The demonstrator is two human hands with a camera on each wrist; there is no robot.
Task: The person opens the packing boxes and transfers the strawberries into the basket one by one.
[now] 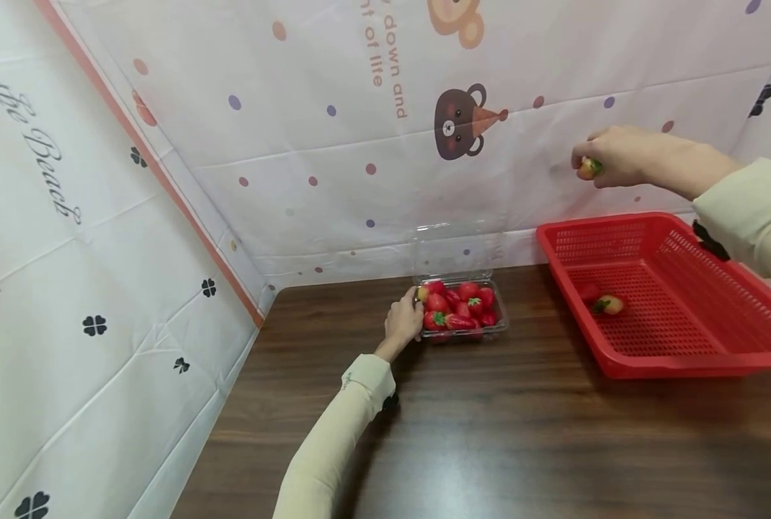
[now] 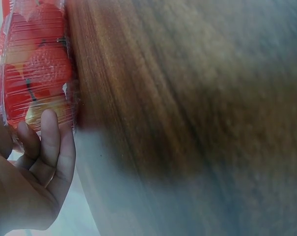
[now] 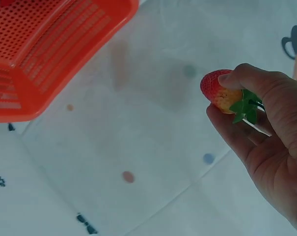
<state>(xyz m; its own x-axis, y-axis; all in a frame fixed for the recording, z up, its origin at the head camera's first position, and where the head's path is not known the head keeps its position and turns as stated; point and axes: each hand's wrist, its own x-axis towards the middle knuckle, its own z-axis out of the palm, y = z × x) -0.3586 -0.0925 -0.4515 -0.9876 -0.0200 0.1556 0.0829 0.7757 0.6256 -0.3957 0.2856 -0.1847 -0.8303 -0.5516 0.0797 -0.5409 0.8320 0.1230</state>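
My left hand [image 1: 403,319] holds the left end of a clear plastic clamshell box [image 1: 504,323]. In the left wrist view, curled fingertips [image 2: 49,118] lie against the box's ribbed side; the thumb is partly out of frame. Red strawberries [image 1: 462,308], some with green leaves, fill the box, and its clear lid [image 1: 453,249] stands raised at the back. My right hand [image 1: 619,157] is in the air above the back left of a red plastic basket [image 1: 573,317]. Between thumb and fingers it pinches a red-and-yellow strawberry [image 3: 219,93] with green leaves.
Inside the basket, near its left wall, lie a pale yellowish strawberry [image 1: 611,305] and a red one [image 1: 589,291]. Box and basket stand apart on a dark wooden table [image 1: 476,425]. A printed white cloth [image 1: 333,194] hangs behind and along the left side.
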